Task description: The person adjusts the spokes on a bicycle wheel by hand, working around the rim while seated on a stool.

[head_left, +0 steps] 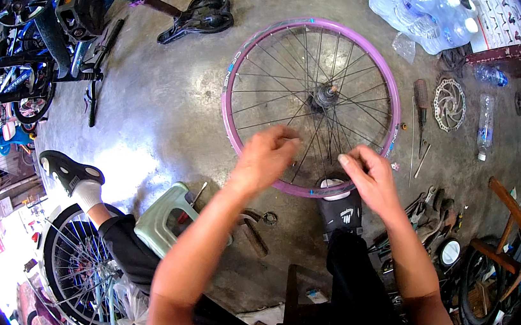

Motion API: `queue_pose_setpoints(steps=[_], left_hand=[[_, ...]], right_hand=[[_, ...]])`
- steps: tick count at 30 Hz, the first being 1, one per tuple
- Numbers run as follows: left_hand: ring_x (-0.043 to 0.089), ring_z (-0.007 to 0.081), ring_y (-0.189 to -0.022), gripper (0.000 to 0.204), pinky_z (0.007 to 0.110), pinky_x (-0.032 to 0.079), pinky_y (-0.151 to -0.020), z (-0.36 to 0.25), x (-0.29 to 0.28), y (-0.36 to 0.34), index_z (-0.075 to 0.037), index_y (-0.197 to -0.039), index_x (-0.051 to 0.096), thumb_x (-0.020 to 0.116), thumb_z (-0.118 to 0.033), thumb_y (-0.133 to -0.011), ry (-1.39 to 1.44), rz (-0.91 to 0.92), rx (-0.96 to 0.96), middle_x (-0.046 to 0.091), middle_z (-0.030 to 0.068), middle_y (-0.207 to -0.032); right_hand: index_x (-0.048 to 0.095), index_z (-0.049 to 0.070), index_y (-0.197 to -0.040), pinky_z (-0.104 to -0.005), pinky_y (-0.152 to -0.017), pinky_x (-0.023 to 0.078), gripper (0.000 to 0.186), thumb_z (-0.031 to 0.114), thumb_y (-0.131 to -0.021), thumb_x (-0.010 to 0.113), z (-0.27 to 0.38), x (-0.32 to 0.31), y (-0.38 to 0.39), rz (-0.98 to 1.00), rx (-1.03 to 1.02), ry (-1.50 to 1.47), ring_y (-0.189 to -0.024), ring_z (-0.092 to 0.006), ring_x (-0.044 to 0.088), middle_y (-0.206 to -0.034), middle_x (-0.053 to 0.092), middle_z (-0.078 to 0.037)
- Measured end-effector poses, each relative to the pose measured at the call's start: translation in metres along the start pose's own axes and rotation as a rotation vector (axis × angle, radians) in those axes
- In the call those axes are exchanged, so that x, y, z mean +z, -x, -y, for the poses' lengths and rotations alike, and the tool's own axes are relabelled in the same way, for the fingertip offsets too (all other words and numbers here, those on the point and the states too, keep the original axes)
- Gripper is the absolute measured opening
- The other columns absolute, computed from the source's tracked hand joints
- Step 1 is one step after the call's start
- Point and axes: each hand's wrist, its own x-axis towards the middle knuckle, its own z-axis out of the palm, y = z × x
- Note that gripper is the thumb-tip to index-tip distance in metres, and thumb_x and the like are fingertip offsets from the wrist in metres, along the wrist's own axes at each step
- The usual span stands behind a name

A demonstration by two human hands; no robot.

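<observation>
A bicycle wheel (395, 99) with a purple rim, black spokes and a central hub (325, 98) lies before me without a tyre. Its near edge is over my right shoe (341, 208). Above the wheel's near left part, my left hand (266, 158) has its fingers bent; motion smears them, so their hold is unclear. At the near right rim, my right hand (368, 173) is closed, thumb and forefinger brought together by the spokes. Whatever those fingers may pinch is too small or hidden to make out.
Right of the wheel lie a screwdriver (420, 100), a brake disc (449, 105) and a plastic bottle (486, 127). Wrapped water bottles (422, 3) stand far right. A saddle (208, 14) lies beyond; a pale green stool (167, 221) stands at left, near a hammer (254, 237).
</observation>
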Motion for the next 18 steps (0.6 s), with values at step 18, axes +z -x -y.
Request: queue_pose_setpoints(steps=[18], left_hand=[[0.066,0.0167,-0.094,0.038,0.033,0.052,-0.085,-0.005,0.081,0.016,-0.002,-0.115,0.071,0.066,-0.039,-0.104,0.899,0.033,-0.267,0.072,0.0085,-0.099]], right_hand=[[0.072,0.006,-0.094,-0.0451,-0.062,0.052,0.024,0.03,-0.095,0.071,0.008,0.008,0.006,0.15,-0.08,0.062,-0.067,-0.036,0.07,-0.072,0.069,-0.016]])
